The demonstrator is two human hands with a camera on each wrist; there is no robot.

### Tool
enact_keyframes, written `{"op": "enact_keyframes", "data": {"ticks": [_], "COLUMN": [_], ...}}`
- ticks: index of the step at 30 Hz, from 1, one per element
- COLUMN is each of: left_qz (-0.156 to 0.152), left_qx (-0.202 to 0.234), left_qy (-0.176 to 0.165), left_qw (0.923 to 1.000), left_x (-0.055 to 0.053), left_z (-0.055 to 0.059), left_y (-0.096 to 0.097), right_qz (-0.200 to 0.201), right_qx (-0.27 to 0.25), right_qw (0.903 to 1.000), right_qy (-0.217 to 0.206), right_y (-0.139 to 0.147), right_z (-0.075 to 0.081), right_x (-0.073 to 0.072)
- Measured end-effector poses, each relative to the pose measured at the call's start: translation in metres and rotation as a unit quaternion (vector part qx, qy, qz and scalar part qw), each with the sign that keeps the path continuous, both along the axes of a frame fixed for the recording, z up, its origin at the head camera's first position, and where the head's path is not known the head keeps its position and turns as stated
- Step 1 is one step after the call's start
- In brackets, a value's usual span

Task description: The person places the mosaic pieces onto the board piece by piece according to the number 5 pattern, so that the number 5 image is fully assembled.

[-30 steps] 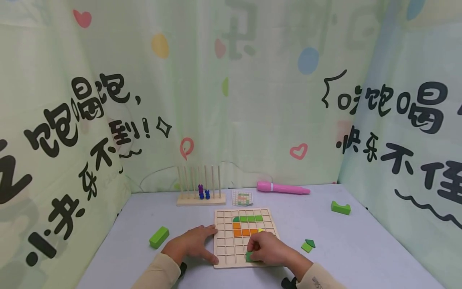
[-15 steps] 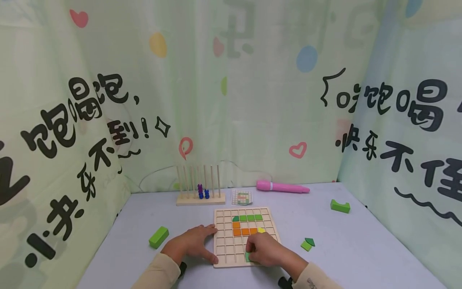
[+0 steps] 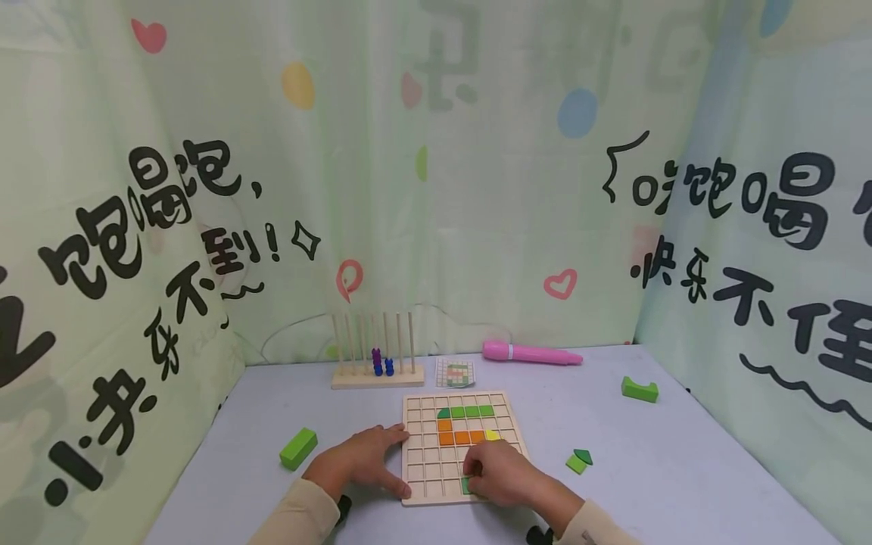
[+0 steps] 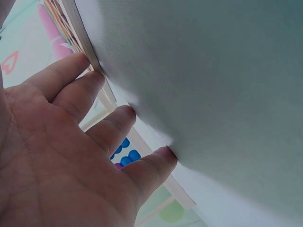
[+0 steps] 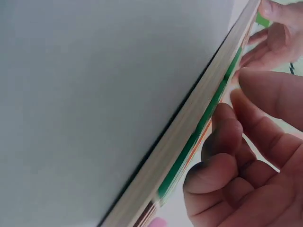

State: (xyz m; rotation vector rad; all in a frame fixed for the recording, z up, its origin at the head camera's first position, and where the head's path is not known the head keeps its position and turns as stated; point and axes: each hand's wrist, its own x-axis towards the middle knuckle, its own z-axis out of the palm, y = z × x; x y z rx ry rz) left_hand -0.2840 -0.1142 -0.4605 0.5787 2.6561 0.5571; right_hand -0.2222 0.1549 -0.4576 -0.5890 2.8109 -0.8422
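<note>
A wooden grid board (image 3: 422,469) lies on the table, with green tiles (image 3: 472,412), orange tiles (image 3: 462,437) and a yellow tile (image 3: 492,435) in its cells. My left hand (image 3: 364,456) spreads along the board's left edge; in the left wrist view its fingertips (image 4: 127,113) meet the board and table. Over the board's near right part, my right hand (image 3: 500,473) has curled fingers by a green tile (image 3: 466,485) in the near row. Green pieces (image 5: 189,144) line that edge in the right wrist view. I cannot tell whether thumb and forefinger pinch one.
Two small green pieces (image 3: 577,461) lie right of the board. A green block (image 3: 298,449) is at left, an arched green block (image 3: 639,389) at far right. Behind stand a peg rack (image 3: 378,375) with beads, a pattern card (image 3: 455,372) and a pink pen-shaped object (image 3: 531,353).
The right hand has shifted slightly left over the near row, its fingers staying by the green tile. My left hand stays at the board's edge. The head view has moved a little.
</note>
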Motion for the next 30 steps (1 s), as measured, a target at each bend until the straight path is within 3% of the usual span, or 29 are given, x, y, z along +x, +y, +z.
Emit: {"op": "enact_keyframes", "data": {"ticks": [6,15,22,30], "left_qz": [-0.003,-0.006,-0.007,-0.008], "left_qx": [0.002,0.009,0.006,0.008], "left_qy": [0.003,0.003,0.005,0.004], "left_qw": [1.0000,0.9999,0.9999,0.9999], "left_x": [0.000,0.001,0.002,0.004], "left_z": [0.000,0.002,0.002,0.003], "left_y": [-0.001,-0.002,-0.002,-0.002], "right_qz": [-0.046,-0.184,-0.211,-0.203], "right_qx": [-0.024,0.013,0.099,0.121], "right_qw": [0.9986,0.9828,0.9723,0.9717], "right_qy": [-0.010,-0.006,0.017,-0.002], "right_y": [0.028,0.088,0.139,0.155], "right_z": [0.003,0.008,0.005,0.000], "right_x": [0.000,-0.002,-0.005,-0.006]}}
